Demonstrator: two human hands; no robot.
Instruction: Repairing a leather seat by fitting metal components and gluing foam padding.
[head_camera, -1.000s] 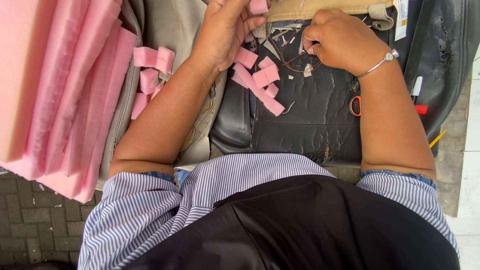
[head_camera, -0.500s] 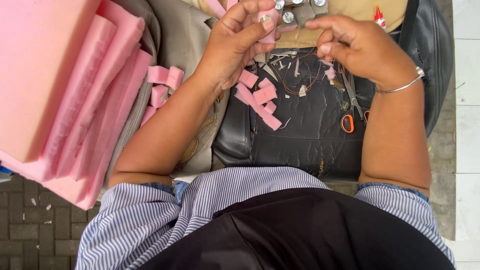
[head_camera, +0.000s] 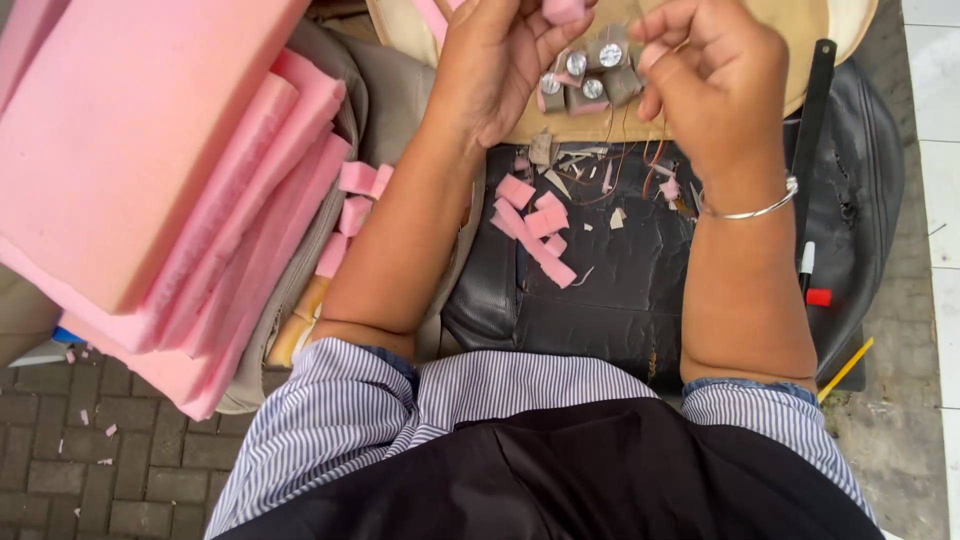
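My left hand (head_camera: 500, 65) is raised at the top of the view, its fingertips pinching a small pink foam piece (head_camera: 562, 10) that is partly cut off by the frame edge. My right hand (head_camera: 705, 85), with a silver bangle (head_camera: 748, 210) on the wrist, is curled beside it with fingers closed; I cannot make out what they hold. Below and between the hands, several small grey blocks with round silver caps (head_camera: 590, 75) lie on a tan padded piece (head_camera: 830, 40). Pink foam offcuts (head_camera: 535, 230) are scattered on a black leather seat cover (head_camera: 620, 290).
A stack of thick pink foam sheets (head_camera: 150, 180) fills the left side, with more foam bits (head_camera: 355, 185) next to it. A black marker (head_camera: 812, 150), a red cap (head_camera: 818, 297) and a yellow pencil (head_camera: 845, 370) lie on the right. Brick paving (head_camera: 60, 460) shows at lower left.
The view has shifted so both hands sit higher in the frame. The silver-capped blocks have come fully into sight and the orange-handled scissors are out of sight.
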